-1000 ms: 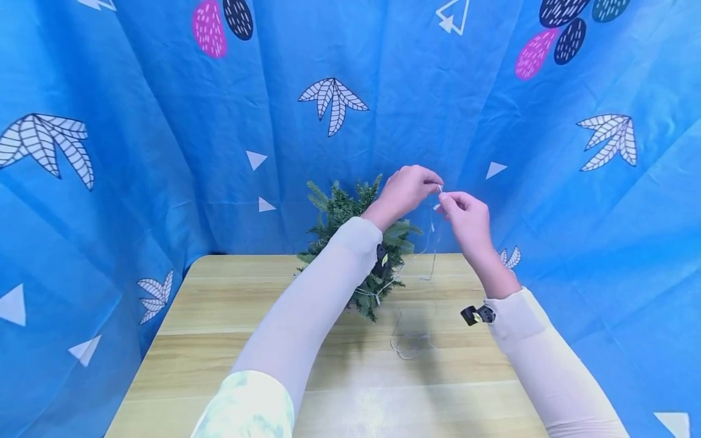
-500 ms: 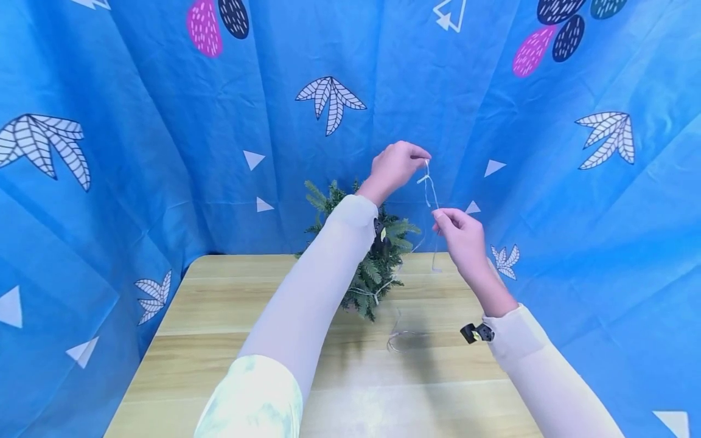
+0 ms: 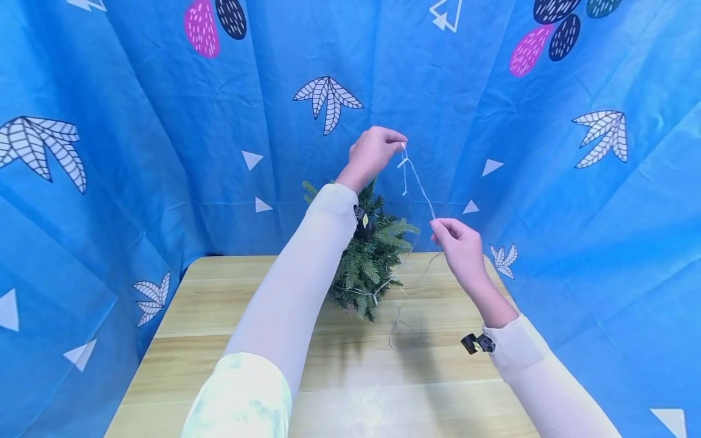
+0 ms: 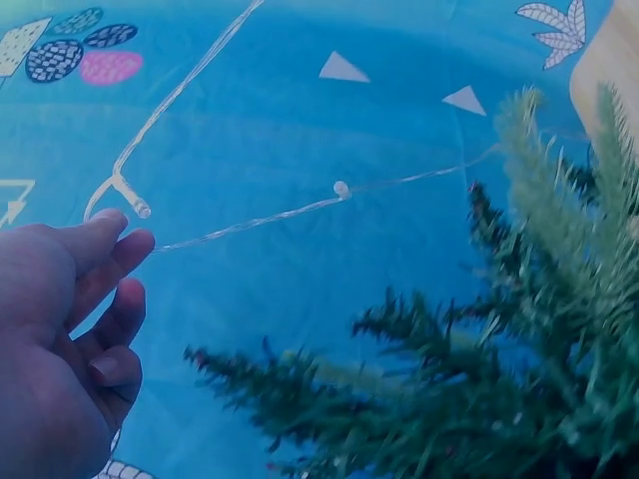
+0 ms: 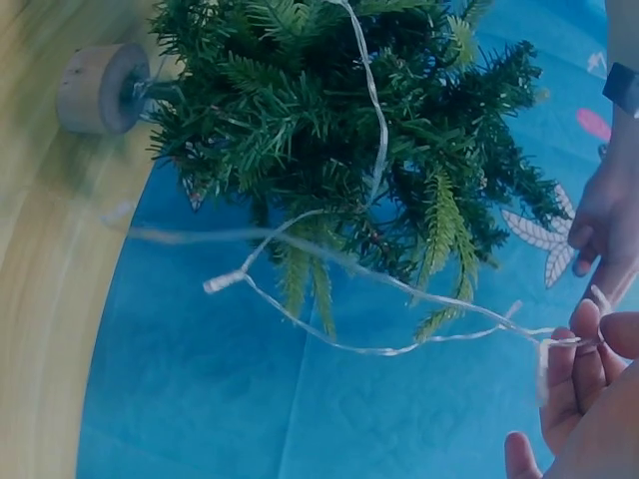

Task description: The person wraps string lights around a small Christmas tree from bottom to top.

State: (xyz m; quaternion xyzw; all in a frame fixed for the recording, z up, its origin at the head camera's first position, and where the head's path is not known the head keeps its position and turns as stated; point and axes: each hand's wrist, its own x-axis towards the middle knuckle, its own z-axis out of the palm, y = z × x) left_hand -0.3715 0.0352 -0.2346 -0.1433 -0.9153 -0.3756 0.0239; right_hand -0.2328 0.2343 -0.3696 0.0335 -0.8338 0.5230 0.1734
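In the head view my left hand [image 3: 375, 152] is raised above a small artificial Christmas tree [image 3: 378, 249], pinching a string of fairy lights [image 3: 418, 182] between thumb and fingertips. My right hand [image 3: 462, 246] pinches the same wire lower down, right of the tree. Between the hands the pale wire runs slanting and fairly straight. One small bulb [image 4: 341, 189] shows on the strand that leads from the left fingertips to the branches. In the right wrist view, more wire with a white bulb [image 5: 225, 282] hangs in front of the foliage. My left sleeve hides part of the tree.
The tree's round wooden base [image 5: 105, 90] stands on a light wooden table [image 3: 219, 316]. A loose loop of wire [image 3: 393, 340] lies on the tabletop right of the tree. A blue patterned curtain [image 3: 306, 164] surrounds the back and sides.
My hands were close together at the wire; the left has moved up and left, the right slightly down. The wire between them has lengthened. The loose loop on the table has shifted.
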